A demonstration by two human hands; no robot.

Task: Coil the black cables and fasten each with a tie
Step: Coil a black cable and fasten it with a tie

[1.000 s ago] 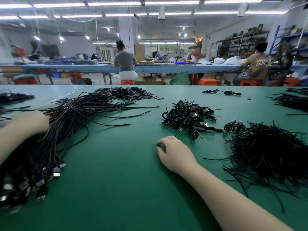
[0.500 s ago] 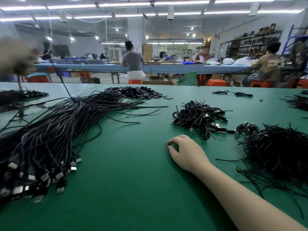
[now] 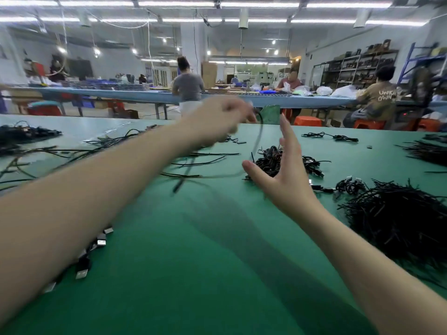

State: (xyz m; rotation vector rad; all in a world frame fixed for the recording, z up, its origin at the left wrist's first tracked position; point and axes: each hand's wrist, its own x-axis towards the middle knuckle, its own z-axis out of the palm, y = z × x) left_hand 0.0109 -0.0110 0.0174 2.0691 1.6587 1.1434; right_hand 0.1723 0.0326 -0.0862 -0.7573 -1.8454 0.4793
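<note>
With the left hand pinching a swinging cable and the right hand spread empty, the loop could slip free.

The one camera sits on my head, looking forward and down, close over the green table filling the bottom.

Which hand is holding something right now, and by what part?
The left hand grips one black cable near its upper end; motion blur hides the exact spot. The right hand is open, holding nothing.
</note>
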